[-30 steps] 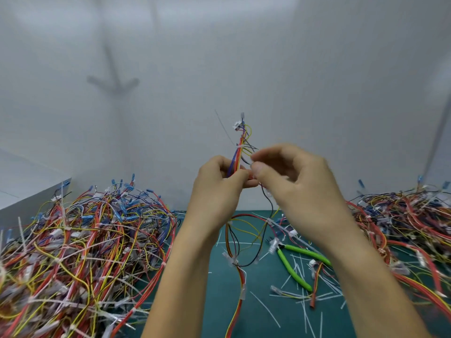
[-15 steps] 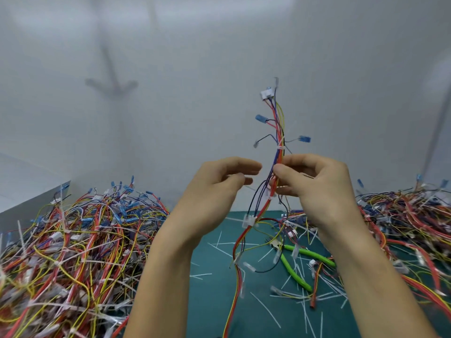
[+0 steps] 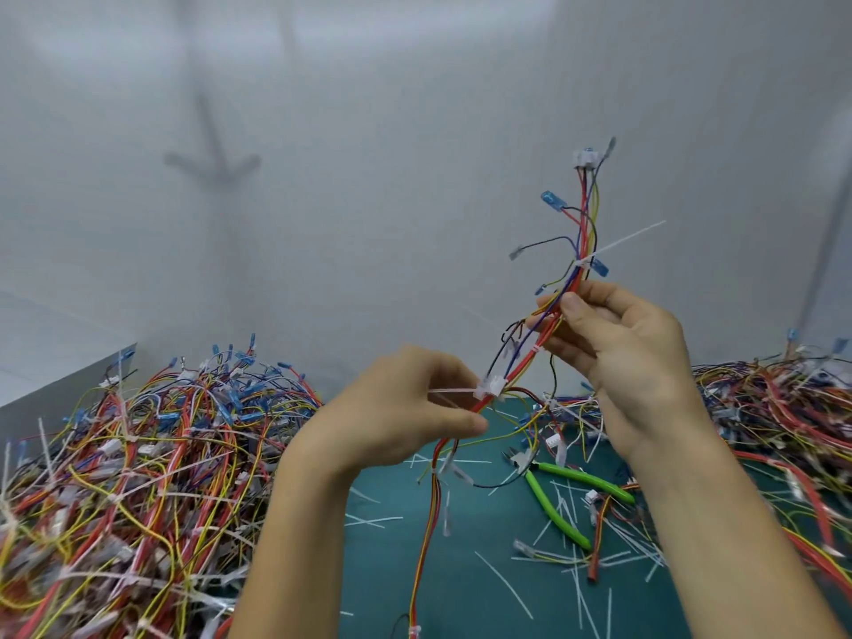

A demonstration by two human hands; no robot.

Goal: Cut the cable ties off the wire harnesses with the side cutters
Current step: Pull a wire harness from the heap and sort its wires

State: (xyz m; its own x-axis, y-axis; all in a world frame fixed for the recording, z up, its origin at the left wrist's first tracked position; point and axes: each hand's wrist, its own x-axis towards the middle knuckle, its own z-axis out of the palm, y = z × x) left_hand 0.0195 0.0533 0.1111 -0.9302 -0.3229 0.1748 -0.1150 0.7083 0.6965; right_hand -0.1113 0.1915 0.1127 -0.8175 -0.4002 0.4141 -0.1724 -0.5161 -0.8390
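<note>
Our right hand [image 3: 631,357] has lifted the harness [image 3: 523,364] higher, pinching its wires. Our left hand [image 3: 401,408], lower now, pinches a cable tie [image 3: 449,392] by its tail. The side cutters [image 3: 558,508] lie untouched on the mat [image 3: 382,569], near right.

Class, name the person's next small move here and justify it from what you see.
Probably the right hand should release the harness and reach for the cutters on the mat: ties are still on the harness, the left hand also grips it, and the cutters lie nearer the right hand.
</note>
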